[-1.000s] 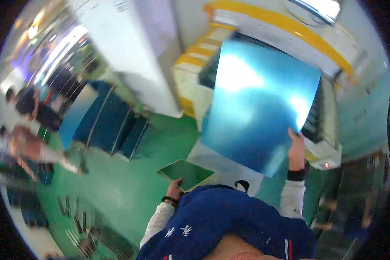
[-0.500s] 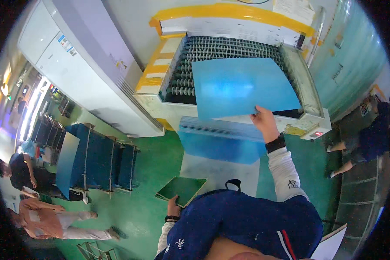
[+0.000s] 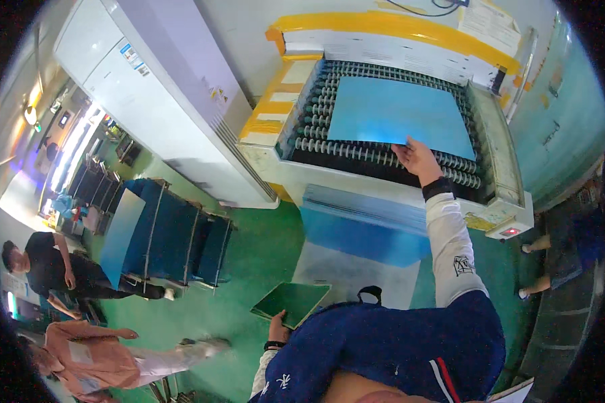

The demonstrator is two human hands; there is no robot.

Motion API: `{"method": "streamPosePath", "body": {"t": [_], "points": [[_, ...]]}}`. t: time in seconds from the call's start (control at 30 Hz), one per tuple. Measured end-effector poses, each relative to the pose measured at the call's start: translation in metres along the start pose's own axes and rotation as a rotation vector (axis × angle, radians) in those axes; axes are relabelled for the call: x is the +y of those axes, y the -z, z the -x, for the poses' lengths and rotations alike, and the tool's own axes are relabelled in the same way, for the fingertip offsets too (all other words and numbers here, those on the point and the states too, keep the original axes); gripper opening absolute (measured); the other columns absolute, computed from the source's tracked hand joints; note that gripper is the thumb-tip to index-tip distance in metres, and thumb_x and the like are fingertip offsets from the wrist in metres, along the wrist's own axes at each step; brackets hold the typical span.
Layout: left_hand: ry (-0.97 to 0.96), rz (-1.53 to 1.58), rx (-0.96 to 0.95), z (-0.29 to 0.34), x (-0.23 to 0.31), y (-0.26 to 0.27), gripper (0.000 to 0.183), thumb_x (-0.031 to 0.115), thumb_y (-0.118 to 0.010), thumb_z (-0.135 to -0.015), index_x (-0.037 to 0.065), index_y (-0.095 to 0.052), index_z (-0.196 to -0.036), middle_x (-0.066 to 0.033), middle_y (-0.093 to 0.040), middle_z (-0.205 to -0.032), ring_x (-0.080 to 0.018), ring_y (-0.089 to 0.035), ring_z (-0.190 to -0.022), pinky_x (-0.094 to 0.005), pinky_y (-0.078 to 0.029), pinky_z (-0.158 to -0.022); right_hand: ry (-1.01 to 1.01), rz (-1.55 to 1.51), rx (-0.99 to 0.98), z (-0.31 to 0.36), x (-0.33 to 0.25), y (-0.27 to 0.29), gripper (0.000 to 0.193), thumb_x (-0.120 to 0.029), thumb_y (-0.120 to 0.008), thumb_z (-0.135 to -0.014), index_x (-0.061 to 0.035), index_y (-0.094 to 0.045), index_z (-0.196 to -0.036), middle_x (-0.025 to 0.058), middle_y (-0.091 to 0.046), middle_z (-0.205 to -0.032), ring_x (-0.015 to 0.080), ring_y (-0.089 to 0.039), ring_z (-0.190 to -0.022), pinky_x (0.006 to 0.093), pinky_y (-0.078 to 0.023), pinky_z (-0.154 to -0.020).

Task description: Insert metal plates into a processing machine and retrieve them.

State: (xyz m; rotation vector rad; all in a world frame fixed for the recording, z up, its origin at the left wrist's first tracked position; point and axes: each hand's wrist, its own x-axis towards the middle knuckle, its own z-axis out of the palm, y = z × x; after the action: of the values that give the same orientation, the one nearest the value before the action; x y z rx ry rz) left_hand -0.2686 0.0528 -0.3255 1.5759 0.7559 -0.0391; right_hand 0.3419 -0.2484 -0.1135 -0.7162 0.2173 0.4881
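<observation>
A flat, rectangular blue sheet (image 3: 403,111) lies over the rows of rollers of a white machine (image 3: 356,168) in front of me. My right hand (image 3: 418,160) is at the sheet's near edge, its fingers closed on the rim. Down by my left side, my left hand (image 3: 279,329) grips a thin green panel (image 3: 290,301) by its near edge. The panel is held low over the floor, and the thumb shows on top of it. Below the machine's front stands a stack of blue sheets (image 3: 363,225) on a pale board (image 3: 346,269).
A tall white cabinet-like unit (image 3: 161,107) stands left of the machine. Farther left is a rack (image 3: 175,235) holding dark blue panels. Two people (image 3: 40,262) are at the far left, and another person (image 3: 571,242) is at the far right. Yellow tape (image 3: 383,23) borders the machine.
My right hand has pushed the blue sheet forward and lowered it onto the rollers. The person in orange at the left has stepped along. My view has shifted slightly.
</observation>
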Motion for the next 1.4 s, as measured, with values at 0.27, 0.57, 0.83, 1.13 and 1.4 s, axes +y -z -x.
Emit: {"method": "streamPosePath", "body": {"t": [0.27, 0.57, 0.83, 1.13, 1.4], "points": [[-0.053, -0.53, 0.095, 0.021, 0.008, -0.008, 0.049, -0.005, -0.064, -0.077, -0.003, -0.053, -0.125, -0.0199, -0.059, -0.118, -0.0286, -0.057, -0.11, -0.0366, -0.044, -0.096, 0.145, 0.708, -0.028, 0.001, -0.002, -0.019, 0.022, -0.021, -0.059, -0.092, -0.0018, -0.063, -0.103, 0.0121, -0.067, -0.102, 0.0192, -0.064, -0.091, 0.0297, -0.052, -0.074], [0.563, 1.124, 0.197, 0.018, 0.023, -0.029, 0.026, 0.01, -0.056, -0.09, -0.003, -0.058, -0.113, -0.0143, -0.064, -0.109, -0.0267, -0.062, -0.099, -0.034, -0.052, -0.086, 0.938, 2.223, 0.149, -0.013, 0.018, -0.015, 0.04, -0.035, -0.054, -0.092, -0.0199, -0.056, -0.129, 0.0112, -0.049, -0.138, 0.0324, -0.046, -0.125, 0.0464, -0.041, -0.1], [0.104, 0.734, 0.242, 0.004, -0.095, -0.038, 0.027, 0.013, -0.058, -0.09, -0.003, -0.057, -0.111, -0.0137, -0.064, -0.107, -0.0255, -0.063, -0.096, -0.0361, -0.053, -0.088, 0.841, 2.295, 0.201, -0.026, 0.006, -0.033, 0.045, -0.039, -0.052, -0.093, -0.0217, -0.051, -0.134, 0.0118, -0.047, -0.14, 0.0342, -0.045, -0.126, 0.0496, -0.04, -0.099], [-0.097, -0.208, 0.126, 0.039, 0.035, -0.024, 0.042, -0.002, -0.06, -0.084, -0.001, -0.052, -0.125, -0.0168, -0.06, -0.117, -0.027, -0.059, -0.107, -0.0343, -0.046, -0.097, 0.833, 2.319, 0.169, -0.023, 0.009, -0.025, 0.045, -0.04, -0.054, -0.091, -0.0225, -0.052, -0.133, 0.0129, -0.048, -0.138, 0.0353, -0.045, -0.124, 0.0536, -0.039, -0.098], [0.122, 0.305, 0.187, 0.003, -0.079, -0.018, 0.033, 0.002, -0.06, -0.083, 0.002, -0.061, -0.117, -0.0112, -0.064, -0.112, -0.0222, -0.061, -0.103, -0.03, -0.049, -0.087, 0.784, 2.31, 0.183, -0.008, 0.017, -0.038, 0.048, -0.041, -0.057, -0.089, -0.0243, -0.051, -0.134, 0.0097, -0.045, -0.141, 0.0345, -0.042, -0.126, 0.0558, -0.036, -0.099]]}}
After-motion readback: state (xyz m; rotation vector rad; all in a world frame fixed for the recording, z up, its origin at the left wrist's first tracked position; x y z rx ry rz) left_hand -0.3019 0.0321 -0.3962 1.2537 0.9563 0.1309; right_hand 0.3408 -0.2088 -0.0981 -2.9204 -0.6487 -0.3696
